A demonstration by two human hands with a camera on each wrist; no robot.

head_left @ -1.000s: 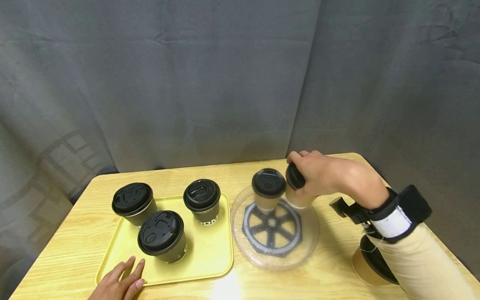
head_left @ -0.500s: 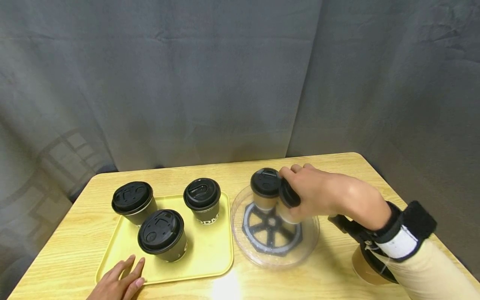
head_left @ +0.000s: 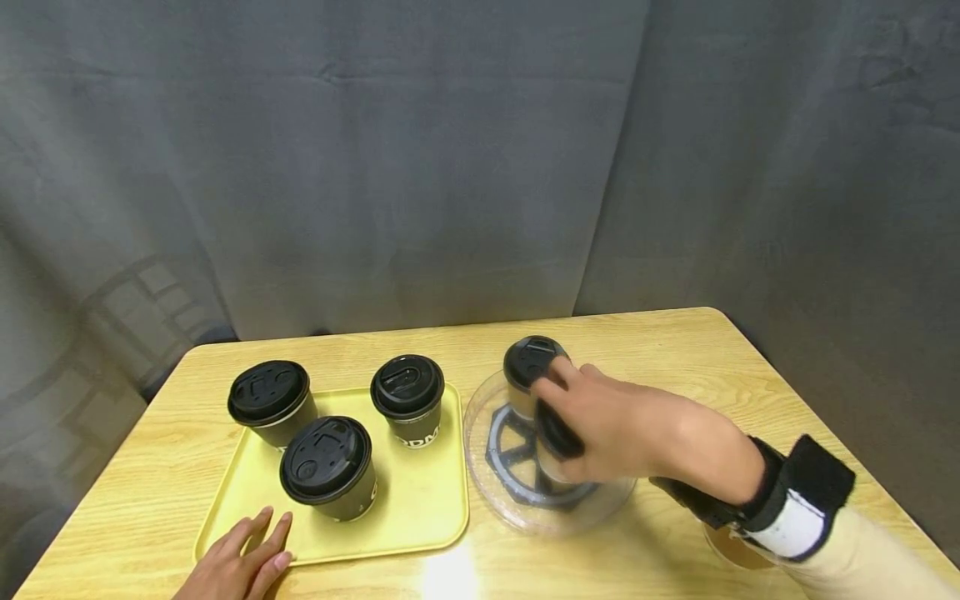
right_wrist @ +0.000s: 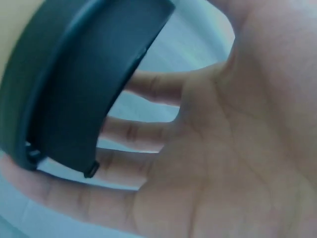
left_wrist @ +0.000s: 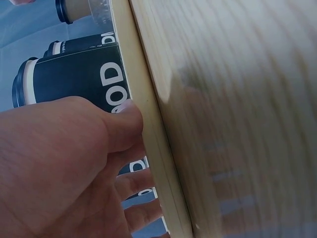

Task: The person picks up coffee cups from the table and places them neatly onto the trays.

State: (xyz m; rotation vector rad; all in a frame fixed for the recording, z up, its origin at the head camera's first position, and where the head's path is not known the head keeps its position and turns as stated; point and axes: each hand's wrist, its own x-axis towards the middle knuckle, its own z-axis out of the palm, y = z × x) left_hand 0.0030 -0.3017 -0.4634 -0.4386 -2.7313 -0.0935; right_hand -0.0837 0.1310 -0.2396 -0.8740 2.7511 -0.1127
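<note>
My right hand grips a light-brown paper coffee cup with a black lid, its fingers round the lid. In the right wrist view the black lid lies between the spread fingers and palm. This cup is over the clear round plate, in front of a second lidded brown cup at the plate's back; whether its base touches is blurred. My left hand rests with straight fingers on the near-left rim of the yellow tray. In the left wrist view the thumb lies at the tray's edge.
On the tray stand three dark cups with black lids: one front, one back left, one back right. A dark spoked wheel shape shows in the plate. Another brown cup is partly hidden under the right sleeve.
My right hand has carried the gripped cup left and toward me, from the plate's back right to nearer its middle. The left hand has stayed at the tray rim.
</note>
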